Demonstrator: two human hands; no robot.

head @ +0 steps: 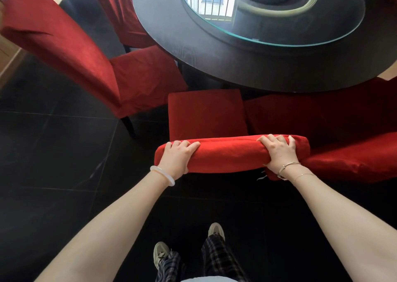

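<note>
A person's left hand and right hand curl over the backrest top of a red-covered chair, gripping it. The chair's legs are hidden and its seat faces a round dark table, which is cut off above. The floor tiles are black.

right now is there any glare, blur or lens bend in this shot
Head view: a bright window reflection glares off the glass disc on the table; the wide lens bows the table rim; the floor is near black, with little detail; the left hand and right hand gripping the chair back are sharp and evenly lit.
</note>
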